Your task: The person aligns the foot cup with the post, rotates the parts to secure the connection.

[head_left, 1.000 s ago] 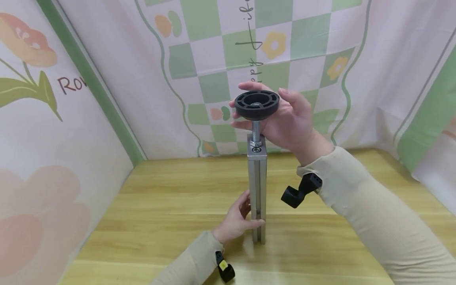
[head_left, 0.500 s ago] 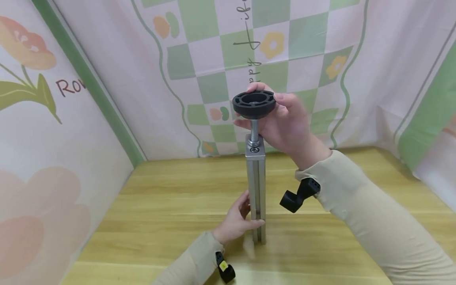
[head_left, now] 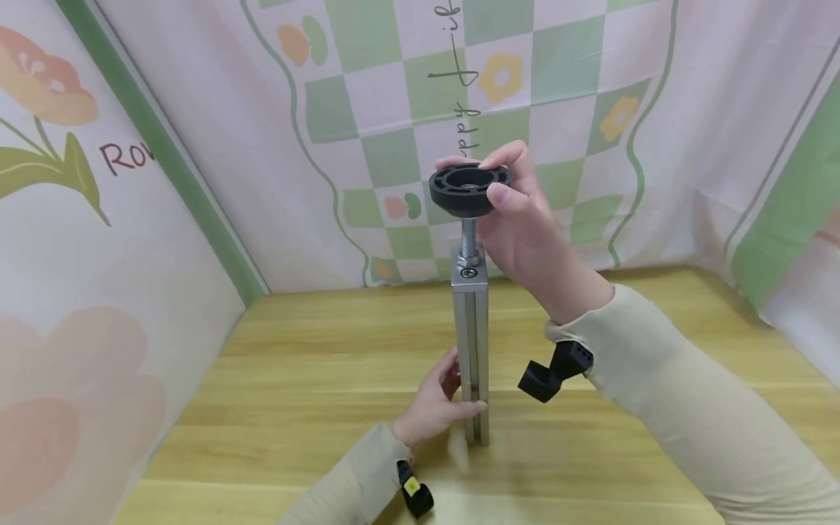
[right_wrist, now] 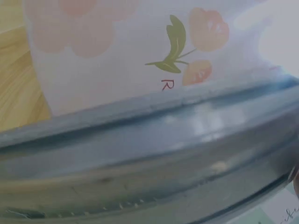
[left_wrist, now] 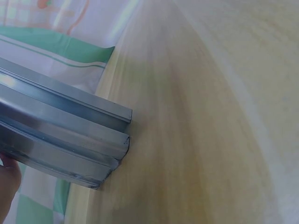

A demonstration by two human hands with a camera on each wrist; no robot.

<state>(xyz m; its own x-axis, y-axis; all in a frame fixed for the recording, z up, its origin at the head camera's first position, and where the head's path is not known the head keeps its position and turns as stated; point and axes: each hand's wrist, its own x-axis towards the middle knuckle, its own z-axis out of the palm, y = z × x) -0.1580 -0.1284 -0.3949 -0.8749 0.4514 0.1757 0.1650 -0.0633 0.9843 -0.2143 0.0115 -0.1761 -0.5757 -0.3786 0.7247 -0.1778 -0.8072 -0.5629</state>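
An aluminium profile (head_left: pixel 463 343) with slotted sides stands upright on the table in the head view. From its top end rises a threaded rod (head_left: pixel 468 237) with a nut at its base, carrying a round black levelling foot (head_left: pixel 453 200). My right hand (head_left: pixel 525 237) holds the foot's rim from the right, thumb on the near side and fingers over the far side. Low on the profile, my left hand (head_left: pixel 429 410) grips it, thumb across the front face. The left wrist view shows the profile's lower end (left_wrist: pixel 65 126) at the table; the right wrist view shows its long side (right_wrist: pixel 163 154) close up.
The wood-grain table (head_left: pixel 315 364) extends on both sides of the profile. Behind it hangs a checkered fabric backdrop (head_left: pixel 374 109), and a floral one (head_left: pixel 131 240) borders the left. Black camera mounts (head_left: pixel 556 370) sit on both wrists.
My right hand has turned about the foot: its spread fingers have curled over the rim, and the thumb has come down onto the near side. My left hand stays in place.
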